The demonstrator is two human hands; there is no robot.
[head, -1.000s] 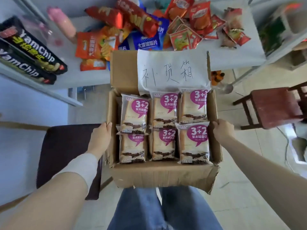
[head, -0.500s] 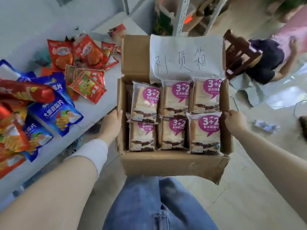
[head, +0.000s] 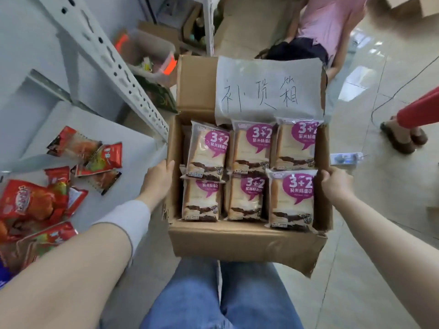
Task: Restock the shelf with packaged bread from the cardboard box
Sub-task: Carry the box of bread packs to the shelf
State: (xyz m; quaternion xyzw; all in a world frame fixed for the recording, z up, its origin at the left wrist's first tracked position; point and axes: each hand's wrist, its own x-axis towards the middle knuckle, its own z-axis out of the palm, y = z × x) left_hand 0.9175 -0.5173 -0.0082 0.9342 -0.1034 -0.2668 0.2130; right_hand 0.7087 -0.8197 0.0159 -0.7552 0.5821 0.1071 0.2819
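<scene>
I carry an open cardboard box [head: 242,243] in front of my legs. My left hand [head: 158,180] grips its left wall and my right hand [head: 335,184] grips its right wall. Inside lie several packaged breads [head: 292,200] in two rows, each clear-wrapped with a purple "3+2" bubble. A white handwritten paper [head: 268,89] covers the box's far flap. The white shelf surface [head: 99,124] with its perforated metal upright [head: 107,60] is to my left.
Red snack packets [head: 95,160] lie scattered on the shelf surface at left. A clear bin [head: 152,55] sits on the floor behind the upright. A person in pink [head: 330,24] crouches beyond the box. A red sleeve and sandalled foot [head: 401,138] are at right on the tiled floor.
I have turned to the right with the box; the shelf and snacks slid to the left of view. The wooden chair left view; a crouching person and a sandalled foot came closer.
</scene>
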